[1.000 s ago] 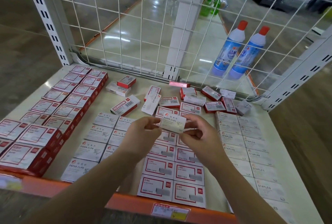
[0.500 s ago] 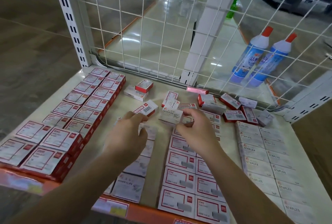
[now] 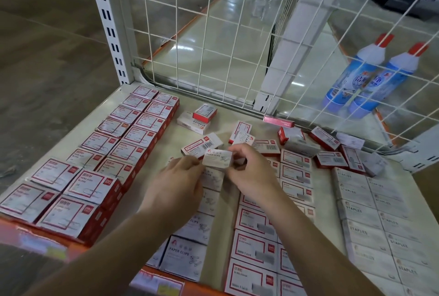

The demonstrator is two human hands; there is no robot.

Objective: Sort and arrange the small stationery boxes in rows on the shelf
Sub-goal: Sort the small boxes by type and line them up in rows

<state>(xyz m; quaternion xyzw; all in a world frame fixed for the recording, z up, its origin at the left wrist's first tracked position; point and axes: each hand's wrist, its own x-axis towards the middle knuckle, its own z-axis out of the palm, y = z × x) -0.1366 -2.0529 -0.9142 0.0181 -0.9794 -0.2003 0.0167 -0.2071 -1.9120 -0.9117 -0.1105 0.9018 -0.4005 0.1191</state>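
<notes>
Both hands meet over the middle of the shelf — the left hand and the right hand pinch a white paper clips box between them, fingertips at its left and right ends, holding it just above the far end of the white paper-clips row. Right beside that row run the red-framed boxes in a double column, edges touching. Far right, the pale staples boxes lie in rows up to the shelf's right edge. On the left, stacked red boxes fill a two-wide block from the orange front lip back to the wire mesh. Open beige surface shows in a strip between the red block and the white row, and behind the hands among loose scattered boxes — some tilted, some overlapping. Two blue bottles stand beyond the mesh.
</notes>
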